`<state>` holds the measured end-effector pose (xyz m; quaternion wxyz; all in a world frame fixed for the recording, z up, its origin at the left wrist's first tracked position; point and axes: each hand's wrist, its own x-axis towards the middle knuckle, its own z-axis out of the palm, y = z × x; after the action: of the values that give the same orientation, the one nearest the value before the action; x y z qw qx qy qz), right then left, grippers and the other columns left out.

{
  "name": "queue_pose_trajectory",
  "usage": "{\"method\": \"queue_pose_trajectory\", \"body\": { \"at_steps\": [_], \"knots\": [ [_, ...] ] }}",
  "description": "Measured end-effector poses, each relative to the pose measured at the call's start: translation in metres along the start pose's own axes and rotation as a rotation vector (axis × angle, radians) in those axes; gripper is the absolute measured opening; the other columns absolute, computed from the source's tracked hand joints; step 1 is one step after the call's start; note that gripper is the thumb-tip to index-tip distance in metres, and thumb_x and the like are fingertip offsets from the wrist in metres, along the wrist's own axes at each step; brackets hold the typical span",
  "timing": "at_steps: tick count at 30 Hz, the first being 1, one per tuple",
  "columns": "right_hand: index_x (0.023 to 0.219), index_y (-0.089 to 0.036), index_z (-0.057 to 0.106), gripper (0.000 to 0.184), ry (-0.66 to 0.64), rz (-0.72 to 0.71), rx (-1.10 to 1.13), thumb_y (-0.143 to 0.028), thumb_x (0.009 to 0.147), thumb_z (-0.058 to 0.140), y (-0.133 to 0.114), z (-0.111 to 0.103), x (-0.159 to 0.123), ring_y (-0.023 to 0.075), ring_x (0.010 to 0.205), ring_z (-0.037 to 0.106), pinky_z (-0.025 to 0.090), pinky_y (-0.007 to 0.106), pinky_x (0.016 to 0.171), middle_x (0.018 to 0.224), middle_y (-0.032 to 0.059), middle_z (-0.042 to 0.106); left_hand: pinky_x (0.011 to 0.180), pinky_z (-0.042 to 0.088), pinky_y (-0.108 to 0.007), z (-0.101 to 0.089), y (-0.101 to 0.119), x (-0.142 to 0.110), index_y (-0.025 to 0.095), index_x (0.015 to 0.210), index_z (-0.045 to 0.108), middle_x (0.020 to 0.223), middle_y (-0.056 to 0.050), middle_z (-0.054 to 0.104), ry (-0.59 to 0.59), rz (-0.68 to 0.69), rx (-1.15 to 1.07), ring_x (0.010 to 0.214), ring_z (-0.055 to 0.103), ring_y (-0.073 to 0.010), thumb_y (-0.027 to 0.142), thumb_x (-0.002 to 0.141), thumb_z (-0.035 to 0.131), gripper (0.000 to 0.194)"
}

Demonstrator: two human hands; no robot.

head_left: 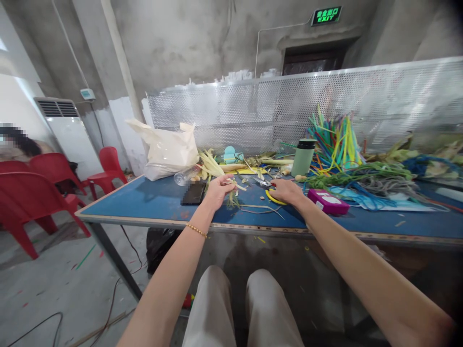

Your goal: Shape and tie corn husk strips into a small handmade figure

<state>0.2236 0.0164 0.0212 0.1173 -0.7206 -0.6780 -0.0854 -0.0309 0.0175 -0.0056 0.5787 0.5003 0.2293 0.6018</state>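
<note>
Over the near part of the blue table [141, 197], my left hand [217, 190] is closed, its fingers pinching a pale corn husk strip [239, 186] with stringy green ends hanging below. To its right, my right hand [287, 191] wraps round yellow-handled pliers [263, 182]; their metal jaws point left toward the husk, apart from my left fingers. Part of the handles is hidden by my palm. A dark phone [193, 193] lies left of my left hand. Thin cut strands [260, 210] are on the tabletop between my hands.
Behind my left hand are a cream plastic bag [171, 149] and more husks [211, 164]. A green tumbler [303, 158], a purple box [328, 201], green cord [336, 177] and colourful strips [336, 140] occupy the right side. A perforated metal panel [224, 111] backs the table; red chairs [36, 193] stand left.
</note>
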Motion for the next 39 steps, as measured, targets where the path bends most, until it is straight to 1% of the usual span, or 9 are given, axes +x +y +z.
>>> {"method": "queue_pose_trajectory", "body": {
  "at_steps": [6, 8, 10, 13, 19, 26, 28, 32, 39],
  "knots": [
    [0.109, -0.011, 0.076, 0.036, -0.085, -0.108, -0.145, -0.034, 0.083, 0.066, -0.001, -0.015, 0.002, 0.0347, 0.110, 0.067, 0.050, 0.039, 0.088, 0.116, 0.0233, 0.071, 0.082, 0.055, -0.034, 0.001, 0.000, -0.002, 0.010, 0.113, 0.062, 0.074, -0.003, 0.072, 0.045, 0.024, 0.018, 0.069, 0.070, -0.0156, 0.008, 0.060, 0.084, 0.058],
    [0.102, -0.012, 0.079, 0.031, 0.064, -0.140, -0.123, -0.032, 0.081, 0.070, -0.013, -0.023, -0.003, 0.0347, 0.109, 0.066, 0.049, 0.039, 0.088, 0.112, 0.0232, 0.072, 0.082, 0.055, -0.034, 0.002, 0.000, -0.002, 0.011, 0.111, 0.064, 0.074, -0.003, 0.071, 0.046, 0.028, 0.020, 0.070, 0.071, -0.0162, 0.010, 0.059, 0.086, 0.056],
    [0.102, -0.015, 0.079, 0.028, 0.242, -0.288, 0.112, -0.032, 0.089, 0.061, -0.031, -0.029, -0.009, 0.0293, 0.103, 0.068, 0.049, 0.036, 0.087, 0.107, 0.0174, 0.075, 0.081, 0.055, -0.034, 0.002, 0.000, -0.002, 0.012, 0.109, 0.065, 0.073, -0.002, 0.071, 0.038, 0.029, 0.007, 0.071, 0.071, -0.0165, 0.013, 0.057, 0.089, 0.057],
    [0.093, -0.017, 0.081, 0.031, 0.249, -0.482, 0.593, -0.035, 0.090, 0.056, -0.060, -0.028, -0.015, 0.0205, 0.081, 0.069, 0.049, 0.028, 0.073, 0.088, 0.0074, 0.078, 0.078, 0.056, -0.034, 0.004, 0.001, -0.004, 0.011, 0.105, 0.064, 0.070, -0.001, 0.071, 0.021, 0.012, 0.000, 0.068, 0.071, -0.0168, 0.016, 0.052, 0.092, 0.060],
    [0.080, -0.015, 0.078, 0.027, 0.134, -0.461, 1.034, -0.039, 0.073, 0.068, -0.085, -0.014, -0.010, 0.0169, 0.064, 0.063, 0.047, 0.027, 0.061, 0.069, 0.0045, 0.073, 0.073, 0.053, -0.031, 0.003, 0.000, -0.004, 0.010, 0.103, 0.064, 0.069, -0.002, 0.071, -0.024, 0.010, 0.046, 0.064, 0.069, -0.0160, 0.018, 0.052, 0.091, 0.058],
    [0.068, -0.015, 0.071, 0.030, -0.214, -0.571, 1.154, -0.045, 0.069, 0.072, -0.080, -0.020, -0.005, 0.0104, 0.053, 0.051, 0.038, 0.024, 0.052, 0.059, 0.0007, 0.065, 0.075, 0.052, -0.030, 0.005, 0.001, -0.005, 0.011, 0.113, 0.068, 0.070, 0.000, 0.070, -0.144, 0.044, 0.132, 0.065, 0.068, -0.0139, 0.011, 0.053, 0.086, 0.063],
    [0.072, -0.015, 0.073, 0.033, -0.209, -0.555, 1.191, -0.048, 0.070, 0.073, -0.077, -0.018, -0.006, 0.0107, 0.055, 0.053, 0.040, 0.024, 0.053, 0.060, 0.0013, 0.065, 0.077, 0.052, -0.030, 0.006, 0.003, -0.006, 0.011, 0.113, 0.069, 0.071, 0.000, 0.071, -0.132, 0.039, 0.143, 0.066, 0.068, -0.0142, 0.010, 0.055, 0.085, 0.061],
    [0.086, -0.014, 0.075, 0.042, -0.060, -0.408, 1.327, -0.052, 0.067, 0.076, -0.072, -0.008, -0.010, 0.0122, 0.058, 0.058, 0.047, 0.025, 0.056, 0.064, 0.0023, 0.067, 0.077, 0.053, -0.031, 0.004, 0.003, -0.005, 0.010, 0.108, 0.070, 0.070, -0.002, 0.071, -0.030, 0.015, 0.099, 0.066, 0.068, -0.0144, 0.014, 0.056, 0.087, 0.055],
    [0.076, -0.017, 0.070, 0.031, -0.024, -0.413, 1.280, -0.045, 0.066, 0.079, -0.083, 0.001, -0.023, 0.0159, 0.061, 0.064, 0.054, 0.029, 0.062, 0.067, 0.0040, 0.072, 0.070, 0.052, -0.029, 0.002, 0.000, -0.004, 0.009, 0.096, 0.069, 0.065, -0.003, 0.071, 0.038, -0.017, 0.090, 0.062, 0.068, -0.0153, 0.017, 0.051, 0.092, 0.051]
  ]
}}
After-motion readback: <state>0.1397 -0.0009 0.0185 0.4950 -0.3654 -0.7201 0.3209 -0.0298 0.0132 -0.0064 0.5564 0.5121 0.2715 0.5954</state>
